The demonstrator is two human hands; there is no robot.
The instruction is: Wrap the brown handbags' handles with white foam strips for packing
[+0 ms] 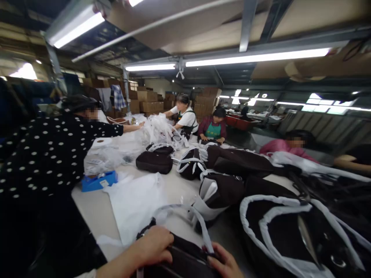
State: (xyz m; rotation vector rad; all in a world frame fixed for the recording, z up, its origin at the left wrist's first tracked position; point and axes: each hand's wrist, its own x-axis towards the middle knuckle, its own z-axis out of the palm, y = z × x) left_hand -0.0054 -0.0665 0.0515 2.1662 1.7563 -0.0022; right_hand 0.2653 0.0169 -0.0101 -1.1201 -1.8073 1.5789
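Note:
A dark brown handbag lies at the table's near edge, partly cut off by the bottom of the view. Its strap, wrapped in white padding, arches up behind it. My left hand has its fingers curled over the bag's top edge at the left end. At the right end, where the wrapped strap meets the bag, my right hand grips the side with thumb and fingers. Just beyond the bag, a white sheet is spread on the table.
Several dark bags with white-wrapped handles crowd the right side. Another dark bag stands farther back. A blue tape dispenser is at the left edge, beside a person in a dotted top. Other people work around the table.

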